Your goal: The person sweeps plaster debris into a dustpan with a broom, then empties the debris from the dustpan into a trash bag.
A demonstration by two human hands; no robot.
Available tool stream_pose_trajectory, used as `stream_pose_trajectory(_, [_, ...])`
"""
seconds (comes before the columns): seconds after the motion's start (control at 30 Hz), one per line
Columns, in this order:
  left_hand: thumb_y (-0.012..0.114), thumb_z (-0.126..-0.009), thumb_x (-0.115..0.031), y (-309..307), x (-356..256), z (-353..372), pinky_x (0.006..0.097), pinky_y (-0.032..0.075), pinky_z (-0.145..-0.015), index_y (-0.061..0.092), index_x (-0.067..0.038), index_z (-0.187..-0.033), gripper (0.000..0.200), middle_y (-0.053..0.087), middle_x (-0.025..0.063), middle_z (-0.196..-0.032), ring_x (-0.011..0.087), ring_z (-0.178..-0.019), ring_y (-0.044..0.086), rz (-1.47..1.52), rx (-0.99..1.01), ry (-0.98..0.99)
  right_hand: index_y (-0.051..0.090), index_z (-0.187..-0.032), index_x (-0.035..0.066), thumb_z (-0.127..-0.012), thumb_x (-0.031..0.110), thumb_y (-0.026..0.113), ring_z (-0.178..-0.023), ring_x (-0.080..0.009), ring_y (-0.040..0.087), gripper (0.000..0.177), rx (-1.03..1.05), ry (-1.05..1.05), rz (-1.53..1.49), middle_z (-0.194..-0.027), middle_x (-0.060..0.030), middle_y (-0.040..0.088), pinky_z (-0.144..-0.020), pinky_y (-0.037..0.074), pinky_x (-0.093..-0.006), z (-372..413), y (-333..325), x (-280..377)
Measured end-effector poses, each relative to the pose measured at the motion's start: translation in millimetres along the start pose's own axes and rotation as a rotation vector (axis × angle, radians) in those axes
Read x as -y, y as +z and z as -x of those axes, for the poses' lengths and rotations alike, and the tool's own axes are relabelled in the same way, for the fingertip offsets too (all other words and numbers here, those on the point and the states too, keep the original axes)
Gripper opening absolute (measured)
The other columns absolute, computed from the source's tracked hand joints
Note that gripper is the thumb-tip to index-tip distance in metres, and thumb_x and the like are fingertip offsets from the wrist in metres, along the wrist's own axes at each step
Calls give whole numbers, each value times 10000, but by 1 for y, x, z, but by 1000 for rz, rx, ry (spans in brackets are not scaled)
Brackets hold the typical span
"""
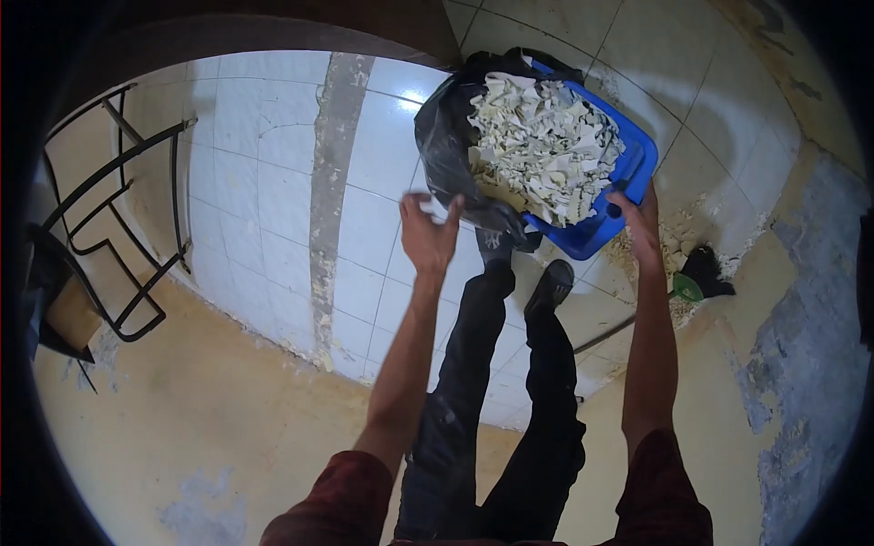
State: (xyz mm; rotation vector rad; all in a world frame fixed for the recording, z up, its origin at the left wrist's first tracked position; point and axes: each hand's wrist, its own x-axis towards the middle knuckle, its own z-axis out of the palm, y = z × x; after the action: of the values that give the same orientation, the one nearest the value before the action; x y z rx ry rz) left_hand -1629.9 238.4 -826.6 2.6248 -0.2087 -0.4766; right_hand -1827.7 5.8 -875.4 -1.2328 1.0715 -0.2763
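My right hand [641, 224] grips the near right rim of a blue plastic tub [642, 146], thumb over the edge. Pale, curled flakes and scraps that look like peeled paint [546, 146] are heaped in the tub and reach toward a black plastic bag [446, 146]. The bag lies along the tub's left side and far edge; how far the tub sits inside its mouth is hidden. Just left of the bag's near edge is my left hand [429, 235], its thumb apart from its curled fingers, with nothing visible between them.
A broom [699, 275] with black bristles and a green head lies at right among scattered flakes [683, 241]. A black metal frame [118, 209] stands at left. Dark furniture [255, 32] borders the far side. Both my feet are on the tiled floor [364, 237] below the bag.
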Motion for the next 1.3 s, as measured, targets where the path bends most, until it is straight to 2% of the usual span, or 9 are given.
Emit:
stream_pose_trajectory(0.13, [724, -645, -185, 40, -2, -76, 413, 409, -905, 513, -97, -1108, 516, 529, 114, -1086, 328, -1068, 479, -41, 43, 685, 500, -1116, 21, -723, 84, 670, -819, -143, 554, 433, 25, -26, 47, -939, -47, 586, -757, 449, -275, -6, -13, -24])
stream_pose_trajectory(0.47, [652, -647, -165, 105, -36, -181, 415, 419, -934, 549, -139, -1161, 525, 569, 99, -1186, 315, -1100, 523, -262, 345, 950, 546, -1043, 28, -706, 98, 672, -786, -129, 536, 366, -22, 43, -40, -868, -26, 587, -720, 425, -267, -11, -20, -60])
stream_pose_trajectory(0.67, [520, -794, -172, 80, -53, -142, 400, 481, -853, 538, -98, -1143, 358, 619, 144, -1032, 305, -931, 612, -432, 1007, 1049, 578, -966, 37, -685, 115, 680, -744, -136, 563, 308, -17, 112, -176, -827, -19, 597, -694, 428, -257, -22, -37, -94])
stream_pose_trajectory(0.73, [532, -797, -182, 63, -75, -135, 393, 499, -825, 550, -109, -1125, 337, 615, 159, -1035, 288, -910, 620, -512, 885, 1289, 582, -951, 45, -678, 122, 689, -714, -125, 561, 303, 13, 125, -143, -787, -7, 589, -675, 427, -256, -24, -39, -92])
stream_pose_trajectory(0.8, [553, -790, -164, 38, -130, -121, 370, 497, -828, 591, -120, -1049, 266, 608, 135, -1067, 260, -954, 604, -990, 797, 895, 583, -948, 47, -674, 119, 692, -708, -121, 558, 303, -34, 139, -170, -781, -4, 589, -666, 426, -256, -21, -35, -91])
stream_pose_trajectory(0.93, [618, -763, -189, 79, -131, -158, 357, 499, -782, 621, -131, -942, 188, 640, 124, -861, 280, -884, 616, -204, 224, 1305, 587, -944, 54, -662, 95, 694, -695, -109, 547, 304, -31, 132, -145, -773, -1, 586, -625, 421, -253, -21, -40, -100])
stream_pose_trajectory(1.03, [608, -778, -204, 100, -126, -187, 347, 490, -756, 584, -113, -995, 236, 624, 123, -780, 279, -827, 621, -460, 213, 1509, 580, -934, 62, -653, 85, 698, -688, -99, 535, 306, -29, 175, -99, -780, 6, 580, -588, 408, -248, -20, -44, -106])
stream_pose_trajectory(1.17, [534, -879, -250, 64, -166, -178, 268, 428, -623, 526, -47, -938, 211, 550, 45, -649, 127, -637, 535, 146, 760, 812, 580, -1028, 31, -662, 107, 701, -717, -125, 558, 393, -54, 149, -86, -818, -21, 599, -622, 444, -257, -4, -30, -57])
stream_pose_trajectory(1.3, [511, -905, -249, 22, -208, -138, 211, 307, -514, 541, -63, -914, 189, 482, -33, -633, 46, -528, 359, 213, 843, 720, 395, -1341, 40, -612, 244, 788, -834, -219, 610, 852, -303, -157, 213, -985, -132, 630, -786, 480, -334, 30, 23, 17])
